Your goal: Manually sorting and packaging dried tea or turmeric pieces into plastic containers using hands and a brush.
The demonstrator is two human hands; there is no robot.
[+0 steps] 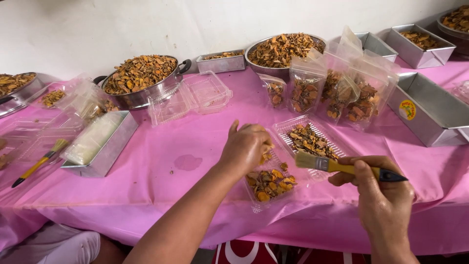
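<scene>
I look down at a worktop [161,161] covered in a pink cloth. My left hand [246,146] reaches over an open clear plastic box [293,156] in front of me. The box has 2 hinged halves, and both hold dried orange and brown slices [271,182]. My left grip is curled narrow, fingertips pinched on a few slices above the nearer half. My right hand [381,190] is closed around the yellow handle of a small paintbrush [337,166], held level, its pale bristles pointing left and hovering over the edge of the box, just beside my left hand.

Behind the box stands a cluster of clear pouches [342,88], upright and partly filled with the same slices. To their right lies an empty metal loaf tin [430,112] with a round sticker on its side. Further back, along a white wall, sit a metal pot [141,80] and a round sieve [283,51], both heaped with slices, with more tins near them. An empty clear box [193,98] lies open beside the pot. At the left, a second brush [39,164] with a yellow handle rests on clear lids, next to a tin [100,142] holding something pale.
</scene>
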